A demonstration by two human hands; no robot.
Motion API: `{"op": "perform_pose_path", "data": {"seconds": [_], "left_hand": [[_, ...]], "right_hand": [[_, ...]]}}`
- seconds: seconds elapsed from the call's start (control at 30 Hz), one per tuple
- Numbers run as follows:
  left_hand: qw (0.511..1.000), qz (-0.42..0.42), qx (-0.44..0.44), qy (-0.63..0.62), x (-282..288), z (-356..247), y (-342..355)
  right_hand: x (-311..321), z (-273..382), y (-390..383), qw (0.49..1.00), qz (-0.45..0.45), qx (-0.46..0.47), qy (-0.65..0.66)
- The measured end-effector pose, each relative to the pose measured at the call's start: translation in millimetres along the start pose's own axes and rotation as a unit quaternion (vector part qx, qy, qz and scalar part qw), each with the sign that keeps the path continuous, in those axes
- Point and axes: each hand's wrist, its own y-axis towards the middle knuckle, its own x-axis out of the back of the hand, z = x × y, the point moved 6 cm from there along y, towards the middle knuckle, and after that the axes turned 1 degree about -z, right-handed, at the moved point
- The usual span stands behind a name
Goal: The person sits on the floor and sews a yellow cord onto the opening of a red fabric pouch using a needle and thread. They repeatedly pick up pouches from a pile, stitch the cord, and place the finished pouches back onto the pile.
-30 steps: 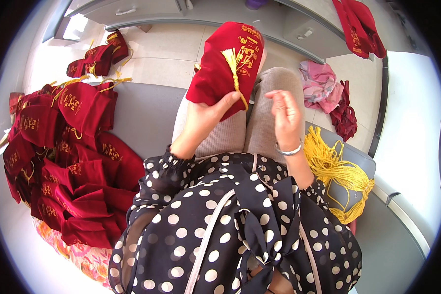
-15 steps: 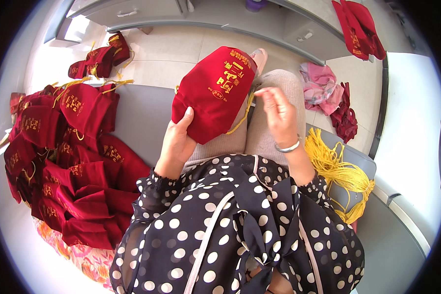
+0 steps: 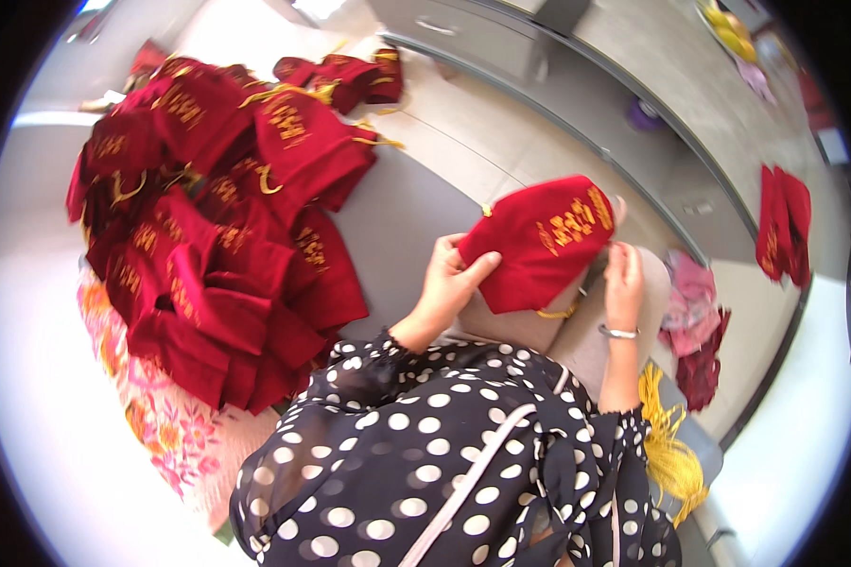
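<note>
A red velvet drawstring pouch with gold lettering is held up over my lap. My left hand grips its left edge, thumb on the front face and fingers behind. At the pouch's right edge is my right hand, its fingers drawn together near a yellow cord that hangs below the pouch. Whether those fingertips hold the cord or the cloth is hidden. A bracelet circles my right wrist.
Many similar red pouches lie heaped on the left, over floral cloth. A bundle of yellow cords rests beside my right arm. Pink cloth and dark red cloth lie on the floor at right. Grey drawers stand beyond.
The view has swung left, so the scene sits farther right in the picture. My right hand has come to the pouch's right edge; my left hand keeps its grip.
</note>
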Motion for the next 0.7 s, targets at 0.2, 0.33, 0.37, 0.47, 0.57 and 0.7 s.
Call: {"op": "perform_pose_path", "data": {"seconds": [0.2, 0.33, 0.37, 0.47, 0.57, 0.7], "left_hand": [[0.988, 0.052, 0.067, -0.132, 1, 8, 4], [0.983, 0.041, 0.059, -0.167, 6, 2, 8], [0.982, 0.041, 0.060, -0.175, 9, 2, 9], [0.979, 0.038, 0.016, -0.198, 10, -8, 15], [0.972, 0.001, -0.081, -0.222, 23, -48, 17], [0.929, -0.128, -0.242, -0.251, 78, -114, 18]], "right_hand": [[-16, 6, 30, 0.963, 0.047, -0.167, 0.206], [-17, -9, 41, 0.949, 0.088, -0.171, 0.251], [-14, -6, 40, 0.938, 0.077, -0.178, 0.287], [-11, 14, 43, 0.917, 0.069, -0.170, 0.355], [-26, 58, 47, 0.925, 0.101, -0.136, 0.341], [-46, 148, 52, 0.926, 0.149, -0.044, 0.343]]}}
